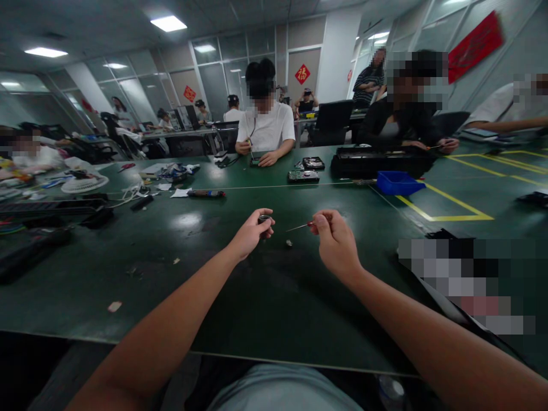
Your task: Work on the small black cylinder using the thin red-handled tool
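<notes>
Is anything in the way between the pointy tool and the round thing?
Only the fingers of the left hand, curled around the round thing. Otherwise I see nothing between it and the pointy tool in the right hand.

The person wears a pale blue-grey top, its cloth softly creased and rounded over the front. Dark cloth shows beside it, too dim to name the garment. Left hand, right hand and both forearms are bare.

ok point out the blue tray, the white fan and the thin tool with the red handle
blue tray (398, 184): head view, its front wall
white fan (84, 183): head view, its round grille
thin tool (299, 227): head view, its metal shaft
</notes>
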The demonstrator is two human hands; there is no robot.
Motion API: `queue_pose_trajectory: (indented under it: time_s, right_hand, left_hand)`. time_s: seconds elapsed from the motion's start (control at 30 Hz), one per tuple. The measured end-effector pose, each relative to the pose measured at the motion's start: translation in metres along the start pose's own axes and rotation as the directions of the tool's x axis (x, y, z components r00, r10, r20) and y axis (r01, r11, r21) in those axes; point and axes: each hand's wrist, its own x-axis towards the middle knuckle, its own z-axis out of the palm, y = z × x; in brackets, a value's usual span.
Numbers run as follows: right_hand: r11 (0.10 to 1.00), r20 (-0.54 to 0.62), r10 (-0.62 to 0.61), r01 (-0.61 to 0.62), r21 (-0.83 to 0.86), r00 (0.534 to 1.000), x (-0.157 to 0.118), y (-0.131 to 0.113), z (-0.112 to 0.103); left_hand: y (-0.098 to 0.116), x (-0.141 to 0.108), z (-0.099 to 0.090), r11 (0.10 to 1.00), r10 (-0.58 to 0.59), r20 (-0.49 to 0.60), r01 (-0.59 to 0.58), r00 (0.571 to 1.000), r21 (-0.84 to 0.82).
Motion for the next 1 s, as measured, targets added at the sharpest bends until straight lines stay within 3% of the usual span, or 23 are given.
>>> queue_pose_trajectory:
  time_s: [0.07,0.17,0.33,0.43,0.6,0.67,0.77,1.0]
  right_hand:
    - [1.0,0.0,-0.007,0.007,0.012,1.0,-0.001,-0.002,-0.001]
    - [0.999,-0.011,-0.018,0.018,0.027,1.0,-0.002,-0.005,-0.002]
    - [0.999,-0.019,-0.032,0.032,0.029,0.999,-0.002,-0.007,-0.004]
    - [0.999,-0.016,-0.035,0.035,0.027,0.999,-0.001,-0.008,-0.004]
    - [0.999,-0.013,-0.033,0.034,0.037,0.999,-0.001,-0.007,-0.003]
    - [0.999,-0.011,-0.036,0.036,0.038,0.999,-0.002,-0.007,-0.004]
    - [0.998,-0.003,-0.044,0.044,0.042,0.999,-0.002,-0.006,-0.004]
    - [0.997,0.012,-0.054,0.054,0.048,0.998,-0.002,-0.005,-0.004]
  left_hand:
    - [0.006,-0.001,0.001,0.999,-0.014,0.033,0.013,0.999,0.035]
    - [0.014,-0.001,0.003,0.95,-0.015,0.075,-0.009,0.997,0.313]
    - [0.01,0.003,0.009,0.687,0.051,0.229,-0.201,0.972,0.698]
    - [0.003,0.005,0.014,0.553,-0.021,0.328,-0.263,0.944,0.79]
    - [0.0,0.007,0.021,0.472,-0.091,0.36,-0.278,0.928,0.837]
    - [0.001,0.008,0.02,0.482,-0.09,0.367,-0.282,0.926,0.83]
    - [0.003,0.011,0.012,0.597,-0.092,0.36,-0.238,0.928,0.766]
    - [0.013,0.011,-0.034,0.857,-0.188,0.205,0.059,0.96,0.512]
